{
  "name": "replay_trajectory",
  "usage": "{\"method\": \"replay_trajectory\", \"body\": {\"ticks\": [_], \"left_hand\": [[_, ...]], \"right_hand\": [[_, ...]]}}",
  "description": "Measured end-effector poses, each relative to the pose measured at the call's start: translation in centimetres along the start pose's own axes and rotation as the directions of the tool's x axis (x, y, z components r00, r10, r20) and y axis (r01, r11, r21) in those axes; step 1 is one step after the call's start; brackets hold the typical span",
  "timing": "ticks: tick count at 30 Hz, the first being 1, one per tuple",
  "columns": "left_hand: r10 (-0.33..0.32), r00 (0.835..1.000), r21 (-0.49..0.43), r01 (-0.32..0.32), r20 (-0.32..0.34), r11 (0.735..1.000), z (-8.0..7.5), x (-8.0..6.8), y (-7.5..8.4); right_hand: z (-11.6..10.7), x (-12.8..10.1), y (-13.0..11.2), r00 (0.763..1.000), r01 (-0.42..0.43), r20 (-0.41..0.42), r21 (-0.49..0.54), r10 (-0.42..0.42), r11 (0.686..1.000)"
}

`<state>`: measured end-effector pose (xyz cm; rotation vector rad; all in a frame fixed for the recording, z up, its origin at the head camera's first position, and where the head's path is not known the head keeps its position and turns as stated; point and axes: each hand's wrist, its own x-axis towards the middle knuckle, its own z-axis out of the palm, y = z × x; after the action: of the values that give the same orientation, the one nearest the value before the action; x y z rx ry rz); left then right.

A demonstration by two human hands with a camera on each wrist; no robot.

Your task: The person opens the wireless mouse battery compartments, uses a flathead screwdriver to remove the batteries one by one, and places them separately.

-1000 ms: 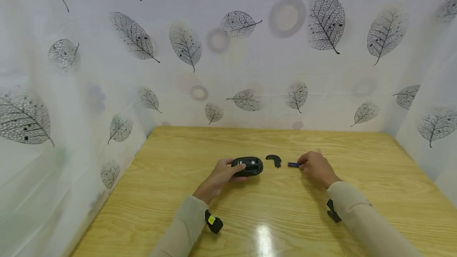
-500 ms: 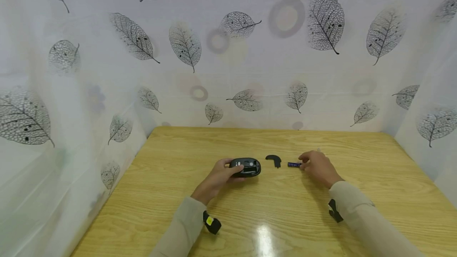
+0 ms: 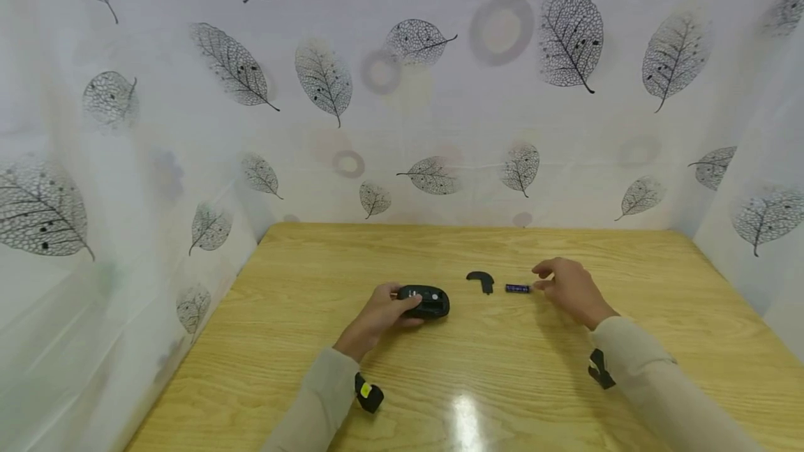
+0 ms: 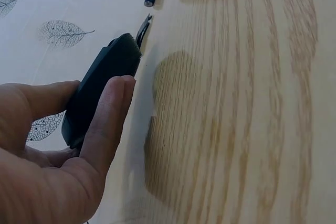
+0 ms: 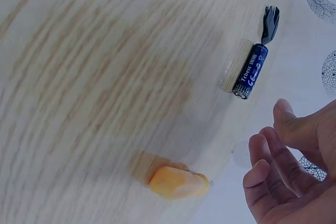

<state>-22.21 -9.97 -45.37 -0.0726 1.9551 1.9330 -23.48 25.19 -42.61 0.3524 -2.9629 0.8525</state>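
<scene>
A black computer mouse (image 3: 430,303) is held in my left hand (image 3: 375,316), underside up, its battery bay uncovered. The thumb lies across the underside; in the left wrist view, fingers grip the mouse's (image 4: 97,90) sides just above the table. My right hand (image 3: 570,291) hovers to the right of a dark blue battery (image 3: 518,289), fingers loosely bent and holding nothing. The right wrist view shows a gap between that hand (image 5: 291,169) and the battery (image 5: 251,72), which lies on the table. Left of the battery lies the curved black battery cover (image 3: 482,281).
A small orange-yellow object (image 5: 178,183) lies on the table near my right hand in the right wrist view; its kind is unclear. The wooden table (image 3: 477,361) ends at a leaf-patterned curtain (image 3: 440,117) behind and at both sides.
My right hand has let go of the battery and drawn back to the right; the battery stays on the table. My left hand has shifted slightly left and nearer with the mouse.
</scene>
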Motion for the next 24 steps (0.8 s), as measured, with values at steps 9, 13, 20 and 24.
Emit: {"method": "replay_trajectory", "body": {"ticks": [9, 13, 20, 24], "left_hand": [[-0.002, 1.0, 0.047, 0.003, -0.023, 0.999, -0.1, -0.1, -0.1], [0.012, 0.998, 0.098, -0.006, -0.064, 0.995, -0.1, -0.1, -0.2], [0.049, 0.994, 0.281, -0.019, -0.098, 0.96, -0.2, -0.2, -0.3], [0.072, 0.992, 0.396, -0.024, -0.108, 0.918, -0.3, -0.3, -0.2]], "right_hand": [[-0.4, -0.1, 0.4, 1.0, -0.01, 0.0, 0.009, 0.01, 1.0], [-0.6, -0.3, 0.4, 1.0, -0.015, -0.004, 0.005, 0.015, 1.0], [-0.7, -0.3, 1.0, 1.0, -0.024, 0.006, 0.017, 0.024, 1.0], [-0.9, -0.4, 1.1, 1.0, -0.027, 0.01, 0.017, 0.027, 0.999]]}}
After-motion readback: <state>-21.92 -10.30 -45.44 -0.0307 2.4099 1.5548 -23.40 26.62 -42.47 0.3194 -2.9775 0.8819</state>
